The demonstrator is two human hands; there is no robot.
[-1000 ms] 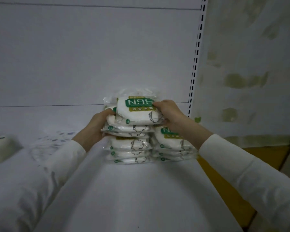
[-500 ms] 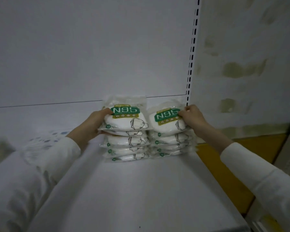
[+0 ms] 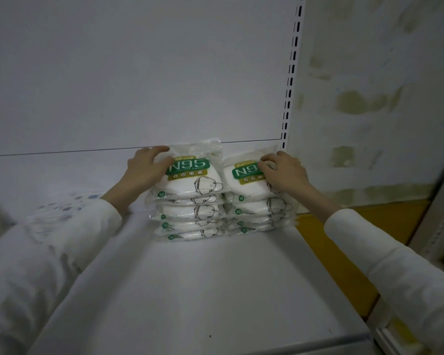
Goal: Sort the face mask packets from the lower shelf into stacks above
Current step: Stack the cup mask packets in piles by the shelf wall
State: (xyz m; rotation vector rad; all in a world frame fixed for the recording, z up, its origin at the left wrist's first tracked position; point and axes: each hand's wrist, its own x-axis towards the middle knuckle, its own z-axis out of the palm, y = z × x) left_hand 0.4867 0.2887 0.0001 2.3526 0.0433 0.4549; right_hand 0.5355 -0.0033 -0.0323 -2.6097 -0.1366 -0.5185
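Two stacks of clear N95 face mask packets stand side by side at the back of the white shelf (image 3: 190,290). The left stack (image 3: 190,213) is several packets high, and my left hand (image 3: 144,170) rests on the back left corner of its top packet (image 3: 192,175), fingers spread over the edge. The right stack (image 3: 256,213) is about level with it. My right hand (image 3: 285,172) lies flat on its top packet (image 3: 241,185), fingers pressing on the green label and hiding part of it.
A slotted white upright (image 3: 291,73) rises just right of the stacks, with a patchy wall (image 3: 369,98) beyond it. A blurred speckled packet (image 3: 57,213) lies to the left behind my sleeve. Yellow flooring (image 3: 344,239) shows past the shelf's right edge.
My right hand carried the top packet from the left stack to the right stack and now lies on it. My left hand moved from the stack's side up onto its top packet.
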